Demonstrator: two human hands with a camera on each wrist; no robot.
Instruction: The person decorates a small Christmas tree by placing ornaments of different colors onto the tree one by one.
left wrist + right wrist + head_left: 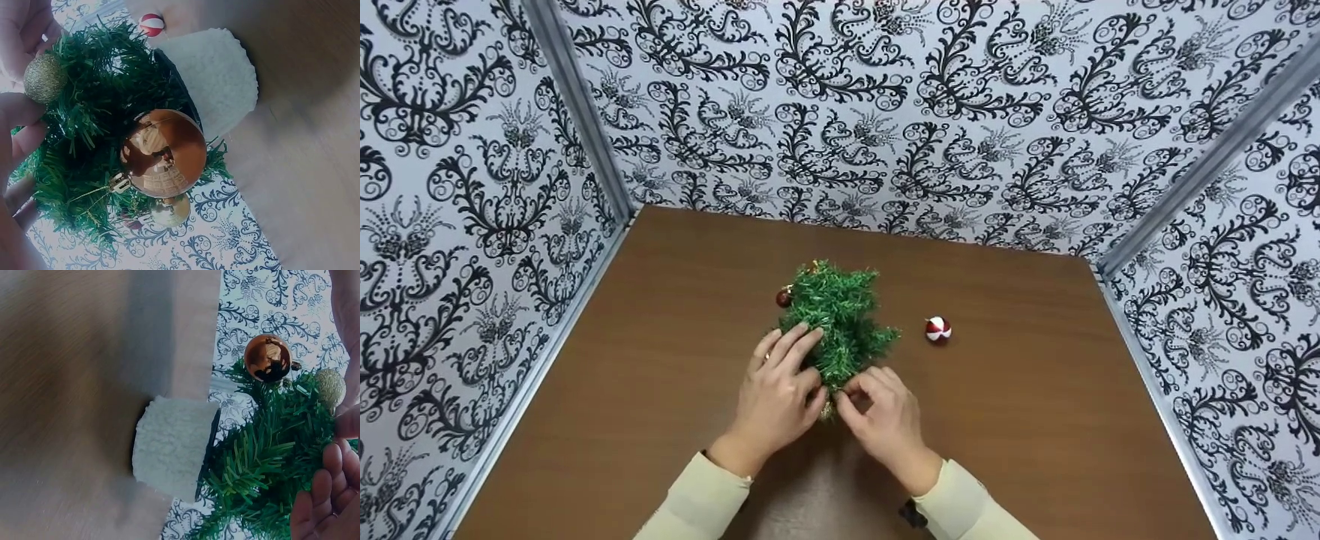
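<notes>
A small green artificial Christmas tree (844, 322) rises from a fuzzy white base (219, 81). Low on its near side in the head view is a glittery gold bauble (45, 79). My left hand (780, 390) pinches at this bauble with thumb and forefinger, its other fingers stretched over the branches. From the other side, my right hand (885, 416) pinches by the bauble's top, fingers curled; its exact grip is partly hidden. A shiny copper bauble (164, 153) hangs on the tree's left, a smooth gold one (171, 212) behind it. A dark red bauble (784, 298) hangs farther back.
A red-and-white bauble (938, 329) lies on the brown wooden table (1035, 420), right of the tree. Patterned black-and-white walls (840, 112) with grey metal corner posts (585, 112) enclose the table at the back and sides.
</notes>
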